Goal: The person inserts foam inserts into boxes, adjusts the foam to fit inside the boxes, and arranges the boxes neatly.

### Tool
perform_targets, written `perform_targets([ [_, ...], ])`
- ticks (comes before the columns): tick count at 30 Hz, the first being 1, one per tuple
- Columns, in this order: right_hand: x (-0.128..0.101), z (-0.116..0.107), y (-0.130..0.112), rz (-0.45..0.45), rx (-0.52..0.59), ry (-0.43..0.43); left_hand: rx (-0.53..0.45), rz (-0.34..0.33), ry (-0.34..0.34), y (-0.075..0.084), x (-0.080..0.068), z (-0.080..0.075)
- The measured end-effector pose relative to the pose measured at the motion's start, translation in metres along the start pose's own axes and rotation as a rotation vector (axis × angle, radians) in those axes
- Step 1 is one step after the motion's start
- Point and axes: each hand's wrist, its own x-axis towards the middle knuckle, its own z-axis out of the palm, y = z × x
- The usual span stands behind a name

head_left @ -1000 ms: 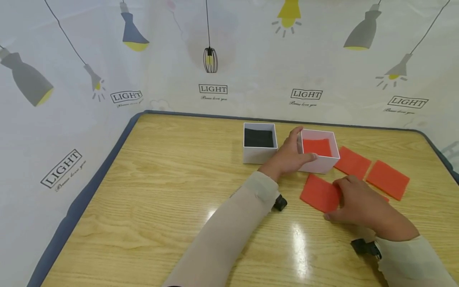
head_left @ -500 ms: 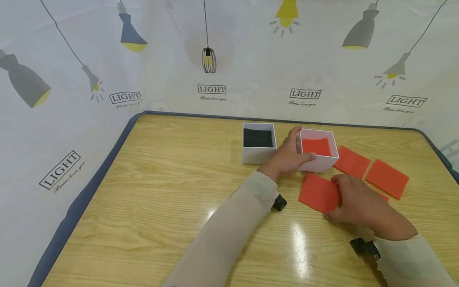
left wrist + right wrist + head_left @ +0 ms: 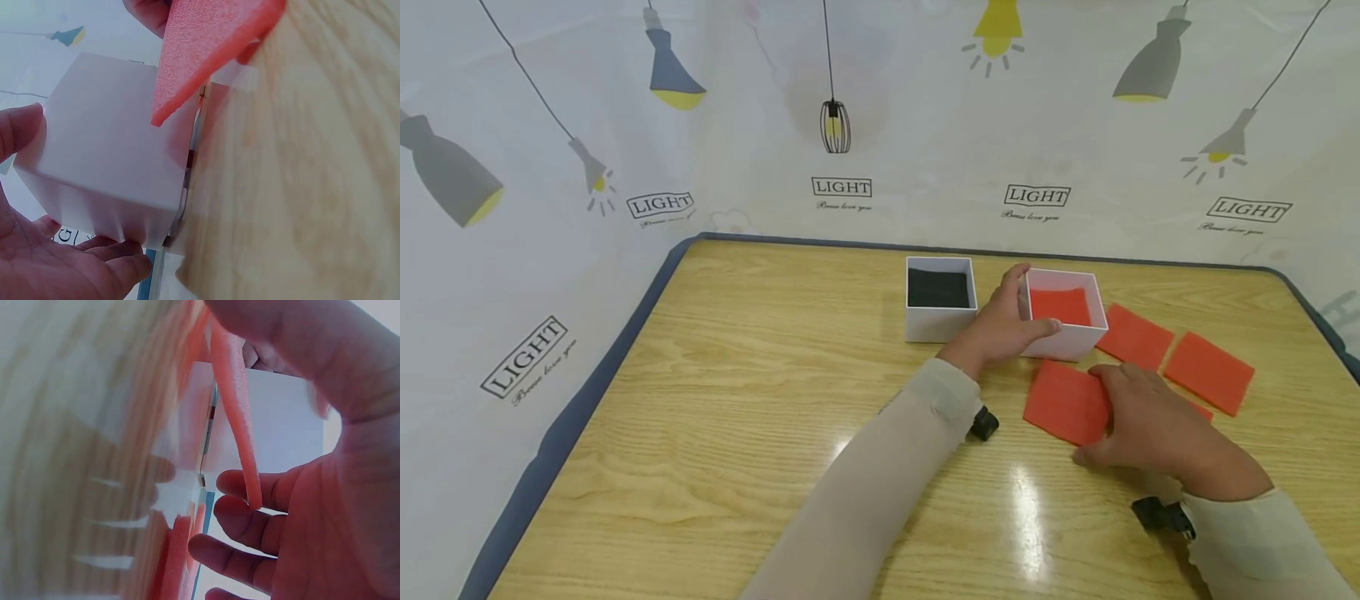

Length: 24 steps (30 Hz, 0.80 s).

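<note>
A big wooden table (image 3: 737,400) filled the room's middle. Its top was light yellow-brown with wavy lines, and it had a dark blue edge (image 3: 587,367) with round corners. Bright light shone on the shiny top in white spots (image 3: 1026,500). Behind and beside the table hung a white cloth wall (image 3: 925,100). It had drawings of grey and yellow lamps and the word "LIGHT" printed many times.

Wooden table (image 3: 737,400) — two white boxes (image 3: 941,300), orange foam squares (image 3: 1208,372)

Two boxes (image 3: 940,310) side by side; foam squares (image 3: 1208,372) right, one (image 3: 1063,402) before.
</note>
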Motion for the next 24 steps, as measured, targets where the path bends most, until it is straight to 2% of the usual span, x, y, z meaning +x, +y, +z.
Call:
perform_targets([
  [12, -0.0011, -0.0014, -0.0016, -0.017, 0.001, 0.033, -0.013, -0.004, -0.003, 0.0013, -0.0008, -0.0008],
  [24, -0.0002, -0.0031, -0.0027, 0.012, -0.009, 0.000, 0.005, -0.017, 0.009, 0.0015, -0.0006, 0.0008],
])
